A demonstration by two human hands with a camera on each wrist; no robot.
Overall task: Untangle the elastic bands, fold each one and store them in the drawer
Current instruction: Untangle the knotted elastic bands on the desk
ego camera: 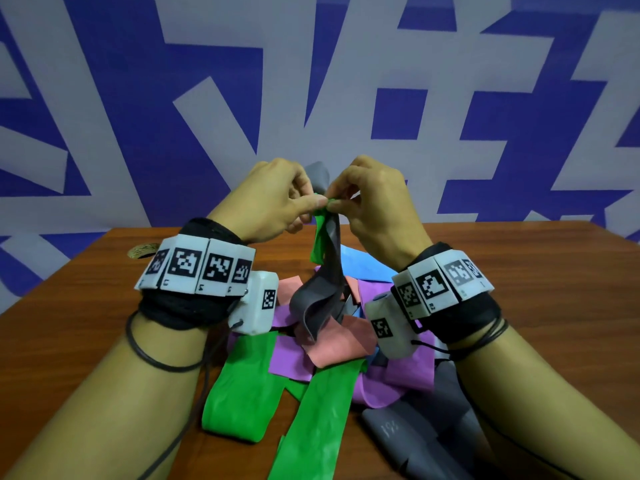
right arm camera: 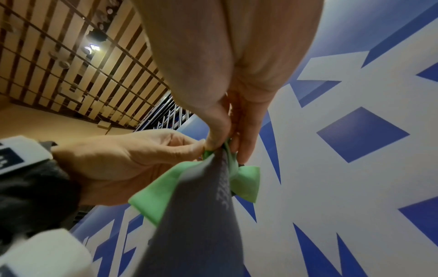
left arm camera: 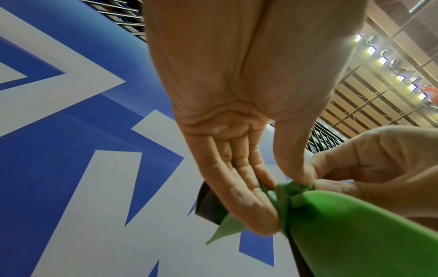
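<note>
Both hands are raised above the table and meet at a knot where a green band [ego camera: 320,244] is wrapped round a grey band [ego camera: 317,299]. My left hand [ego camera: 313,207] pinches the green knot between thumb and fingers, which the left wrist view shows close up as left hand [left arm camera: 284,191] on green band [left arm camera: 343,234]. From the other side my right hand [ego camera: 341,202] pinches the same green strand. The right wrist view shows the right hand [right arm camera: 227,148], the grey band [right arm camera: 196,215] and the green band [right arm camera: 156,202]. Both bands hang down into the pile. No drawer is visible.
On the wooden table [ego camera: 519,271] below the hands lies a tangled pile of bands: purple [ego camera: 287,362], salmon [ego camera: 341,344], blue [ego camera: 363,265], more green [ego camera: 242,386] and grey [ego camera: 415,431]. A round hole [ego camera: 142,251] sits at the table's far left. A blue-and-white patterned wall stands behind.
</note>
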